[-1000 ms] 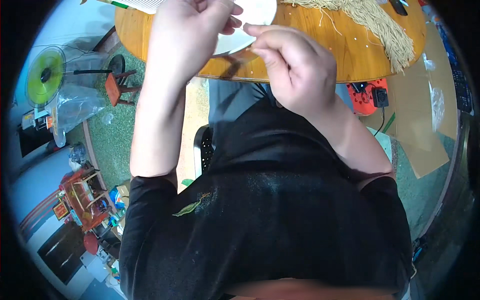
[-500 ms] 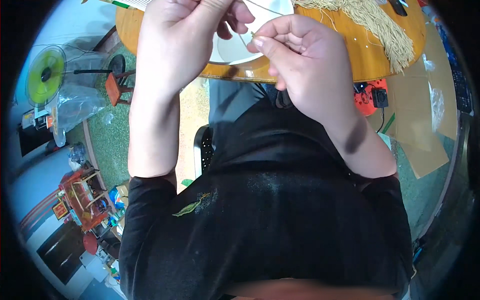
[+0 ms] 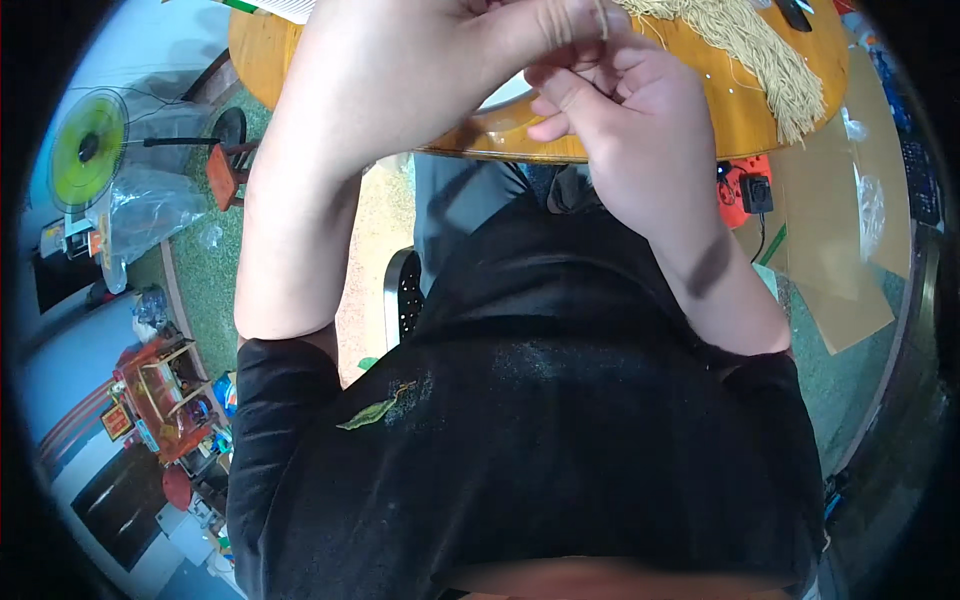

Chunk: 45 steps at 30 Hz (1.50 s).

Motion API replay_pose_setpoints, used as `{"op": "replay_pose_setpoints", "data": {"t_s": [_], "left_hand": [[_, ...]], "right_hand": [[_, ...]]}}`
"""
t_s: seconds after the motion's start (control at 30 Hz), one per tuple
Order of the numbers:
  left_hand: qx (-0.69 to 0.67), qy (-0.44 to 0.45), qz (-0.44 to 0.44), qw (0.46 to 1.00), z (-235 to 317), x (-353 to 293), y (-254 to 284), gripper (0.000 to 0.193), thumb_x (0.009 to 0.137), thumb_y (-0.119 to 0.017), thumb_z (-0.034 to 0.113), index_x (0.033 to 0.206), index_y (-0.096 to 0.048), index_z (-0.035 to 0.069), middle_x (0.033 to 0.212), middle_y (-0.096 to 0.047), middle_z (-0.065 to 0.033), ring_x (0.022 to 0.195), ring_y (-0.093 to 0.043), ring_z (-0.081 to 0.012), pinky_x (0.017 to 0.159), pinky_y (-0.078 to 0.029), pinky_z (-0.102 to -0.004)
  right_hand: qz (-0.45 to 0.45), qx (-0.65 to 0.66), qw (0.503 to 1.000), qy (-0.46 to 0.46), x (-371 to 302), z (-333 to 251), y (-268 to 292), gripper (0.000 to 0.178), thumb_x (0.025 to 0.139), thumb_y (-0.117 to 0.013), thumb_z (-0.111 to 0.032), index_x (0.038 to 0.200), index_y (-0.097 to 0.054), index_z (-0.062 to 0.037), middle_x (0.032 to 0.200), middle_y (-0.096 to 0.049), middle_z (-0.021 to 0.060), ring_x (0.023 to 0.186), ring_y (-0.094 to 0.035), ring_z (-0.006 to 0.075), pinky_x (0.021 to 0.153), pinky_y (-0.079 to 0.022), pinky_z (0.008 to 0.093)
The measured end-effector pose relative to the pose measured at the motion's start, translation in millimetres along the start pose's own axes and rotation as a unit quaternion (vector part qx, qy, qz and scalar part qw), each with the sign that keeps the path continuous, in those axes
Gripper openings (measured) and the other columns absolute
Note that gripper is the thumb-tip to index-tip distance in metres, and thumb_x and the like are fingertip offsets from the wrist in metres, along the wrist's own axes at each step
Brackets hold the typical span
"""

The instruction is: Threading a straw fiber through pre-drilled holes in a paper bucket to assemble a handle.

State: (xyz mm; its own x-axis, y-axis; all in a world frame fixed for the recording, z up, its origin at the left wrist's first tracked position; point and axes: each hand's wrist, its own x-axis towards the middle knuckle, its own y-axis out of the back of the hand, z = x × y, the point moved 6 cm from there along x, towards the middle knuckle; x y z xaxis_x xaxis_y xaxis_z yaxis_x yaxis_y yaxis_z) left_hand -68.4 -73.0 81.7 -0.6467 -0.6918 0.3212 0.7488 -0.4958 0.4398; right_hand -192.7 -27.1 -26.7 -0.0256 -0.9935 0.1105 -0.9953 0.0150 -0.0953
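Note:
My left hand (image 3: pixel 520 35) reaches across the top of the picture, its thumb and fingers closed. A thin beige yarn strand (image 3: pixel 603 18) shows against its thumb tip. Just below and to the right, my right hand (image 3: pixel 650 105) is pinched, its fingertips close to the left ones. What lies between its fingertips is mostly hidden now; half a second ago they gripped a strand's end. Beneath the hands a white bowl (image 3: pixel 508 93) is largely covered. A thick hank of beige yarn (image 3: pixel 765 75) lies to the right.
The round wooden table (image 3: pixel 700 135) has its near edge just under my hands. Right of it are a red stool-like object (image 3: pixel 738 205) with a black adapter (image 3: pixel 757 193) and flattened cardboard (image 3: pixel 830 230). A green-bladed fan (image 3: pixel 88 148) stands left.
My left hand has moved right and closer, over the bowl, hiding most of it. My right hand has shifted slightly right. The hands are closer together, and the strand shows at the left thumb.

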Motion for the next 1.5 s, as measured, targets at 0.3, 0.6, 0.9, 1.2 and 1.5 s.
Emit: {"op": "replay_pose_setpoints", "data": {"t_s": [0.3, 0.6, 0.9, 1.2, 1.5], "left_hand": [[-0.094, 0.028, 0.023, 0.995, -4.2, 21.1, 3.0, 0.018, 0.093, -0.080, -0.006, 0.098, -0.063, -0.001, 0.082, -0.074, -0.0066, 0.073, -0.072, -0.0088, 0.063, -0.059, -0.0223], [-0.006, 0.020, 0.000, 1.000, 19.9, 30.6, -8.4, 0.024, 0.091, -0.085, -0.003, 0.091, -0.062, 0.002, 0.076, -0.069, -0.0021, 0.066, -0.065, -0.0034, 0.056, -0.052, -0.0179], [-0.101, -0.062, -0.034, 0.992, 8.4, 30.2, -3.4, 0.026, 0.090, -0.085, -0.005, 0.092, -0.060, 0.002, 0.079, -0.074, -0.0079, 0.068, -0.072, -0.0093, 0.058, -0.059, -0.0217], [-0.272, -0.053, -0.023, 0.961, -14.0, 27.7, 12.3, 0.024, 0.092, -0.083, -0.005, 0.098, -0.061, 0.002, 0.081, -0.076, -0.0123, 0.065, -0.074, -0.0133, 0.058, -0.060, -0.0230], [-0.136, -0.098, -0.021, 0.986, 1.8, 27.5, 11.5, 0.023, 0.092, -0.084, -0.002, 0.098, -0.062, 0.004, 0.084, -0.076, -0.0095, 0.071, -0.074, -0.0103, 0.061, -0.060, -0.0216]], "right_hand": [[0.012, 0.030, 0.999, 0.005, 2.0, 1.3, 2.6, 0.017, 0.104, -0.069, -0.003, 0.117, -0.073, 0.0063, 0.106, -0.078, 0.0117, 0.089, -0.078, 0.0165, 0.080, -0.067, 0.0288], [0.011, 0.065, 0.997, -0.030, 7.9, -1.7, 10.6, 0.013, 0.095, -0.076, 0.002, 0.108, -0.076, 0.0033, 0.101, -0.080, 0.0114, 0.090, -0.078, 0.0179, 0.080, -0.064, 0.0285], [-0.029, 0.082, 0.993, -0.083, 8.8, -10.5, 10.4, 0.018, 0.102, -0.071, -0.001, 0.118, -0.071, 0.0068, 0.103, -0.075, 0.0071, 0.087, -0.074, 0.0135, 0.079, -0.061, 0.0257], [-0.065, 0.125, 0.980, -0.143, 12.2, -7.9, 13.2, 0.023, 0.102, -0.074, -0.006, 0.121, -0.072, 0.0069, 0.106, -0.076, 0.0086, 0.089, -0.074, 0.0134, 0.082, -0.062, 0.0259], [-0.011, -0.148, 0.989, 0.003, 7.1, -42.0, 12.7, 0.013, 0.100, -0.070, 0.001, 0.110, -0.074, 0.0092, 0.098, -0.077, 0.0089, 0.086, -0.073, 0.0131, 0.079, -0.059, 0.0257]]}}
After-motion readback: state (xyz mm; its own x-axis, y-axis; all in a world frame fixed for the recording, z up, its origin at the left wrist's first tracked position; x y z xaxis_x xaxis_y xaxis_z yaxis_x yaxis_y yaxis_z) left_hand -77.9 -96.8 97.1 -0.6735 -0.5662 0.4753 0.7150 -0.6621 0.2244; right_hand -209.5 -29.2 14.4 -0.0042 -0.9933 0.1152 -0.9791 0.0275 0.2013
